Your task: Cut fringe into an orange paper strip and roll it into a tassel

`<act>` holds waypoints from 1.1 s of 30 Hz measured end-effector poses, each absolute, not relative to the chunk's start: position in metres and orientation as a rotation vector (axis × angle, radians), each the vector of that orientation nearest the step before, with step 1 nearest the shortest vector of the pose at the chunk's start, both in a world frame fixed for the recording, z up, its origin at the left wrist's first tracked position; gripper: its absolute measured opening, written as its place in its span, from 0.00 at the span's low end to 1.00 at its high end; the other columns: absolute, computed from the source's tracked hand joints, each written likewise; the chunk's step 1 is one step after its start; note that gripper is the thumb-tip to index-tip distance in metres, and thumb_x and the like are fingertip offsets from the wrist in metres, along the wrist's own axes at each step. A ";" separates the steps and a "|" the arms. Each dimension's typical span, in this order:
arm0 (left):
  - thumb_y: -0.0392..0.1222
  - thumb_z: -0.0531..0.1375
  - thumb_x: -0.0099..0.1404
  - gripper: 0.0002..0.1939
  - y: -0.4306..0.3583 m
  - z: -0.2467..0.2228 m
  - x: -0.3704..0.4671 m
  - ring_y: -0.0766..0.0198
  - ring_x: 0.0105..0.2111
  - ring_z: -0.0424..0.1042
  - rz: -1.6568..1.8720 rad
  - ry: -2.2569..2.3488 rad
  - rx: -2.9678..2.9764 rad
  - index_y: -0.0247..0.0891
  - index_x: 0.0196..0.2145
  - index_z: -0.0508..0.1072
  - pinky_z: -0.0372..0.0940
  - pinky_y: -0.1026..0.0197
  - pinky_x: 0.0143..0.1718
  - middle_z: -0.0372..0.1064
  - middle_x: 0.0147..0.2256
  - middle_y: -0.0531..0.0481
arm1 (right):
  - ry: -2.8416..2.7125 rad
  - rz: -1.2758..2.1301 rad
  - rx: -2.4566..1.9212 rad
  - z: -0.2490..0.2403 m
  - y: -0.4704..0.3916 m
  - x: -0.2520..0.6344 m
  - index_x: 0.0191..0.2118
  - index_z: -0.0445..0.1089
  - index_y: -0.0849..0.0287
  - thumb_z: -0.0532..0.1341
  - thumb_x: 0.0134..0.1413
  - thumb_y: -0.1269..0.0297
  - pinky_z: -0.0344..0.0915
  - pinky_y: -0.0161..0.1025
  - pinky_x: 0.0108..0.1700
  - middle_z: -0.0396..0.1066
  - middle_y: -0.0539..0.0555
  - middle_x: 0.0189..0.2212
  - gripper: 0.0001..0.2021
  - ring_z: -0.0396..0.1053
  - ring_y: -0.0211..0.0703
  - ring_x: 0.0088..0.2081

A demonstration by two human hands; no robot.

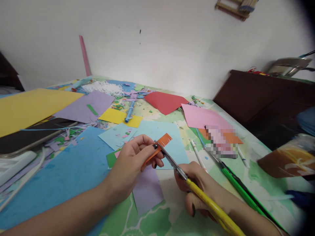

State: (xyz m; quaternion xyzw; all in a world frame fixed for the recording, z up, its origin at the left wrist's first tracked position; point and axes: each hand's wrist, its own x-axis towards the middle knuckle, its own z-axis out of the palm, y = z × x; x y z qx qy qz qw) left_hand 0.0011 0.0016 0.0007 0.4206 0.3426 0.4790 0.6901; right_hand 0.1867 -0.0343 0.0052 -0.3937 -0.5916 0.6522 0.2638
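Observation:
Between the thumb and fingers of my left hand (130, 164) is an orange paper strip (165, 139), its far edge cut into a fringe of short slits. My right hand (197, 186) is closed round a pair of scissors (205, 198) with yellow handles. The metal blades reach the strip's edge close to my left thumb. Below my hands lie a light blue sheet (169, 129) and a lilac paper piece (149, 191). A small green paper (111, 160) sits partly behind my left hand.
A green utility knife (242, 188), a white pen (199, 155) and a pixelated object (221, 142) lie on the right. Blue paper (73, 170), a dark phone (34, 134) and paper scraps cover the left. A drink cup (290, 157) stands at the right edge.

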 end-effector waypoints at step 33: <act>0.38 0.58 0.61 0.05 0.001 0.001 0.001 0.70 0.23 0.68 1.082 0.802 0.940 0.37 0.28 0.66 0.61 0.66 0.28 0.70 0.22 0.54 | -1.543 1.750 -1.170 0.013 -0.037 0.184 0.20 0.52 0.58 0.69 0.29 0.65 0.49 0.24 0.16 0.46 0.40 0.16 0.21 0.46 0.26 0.18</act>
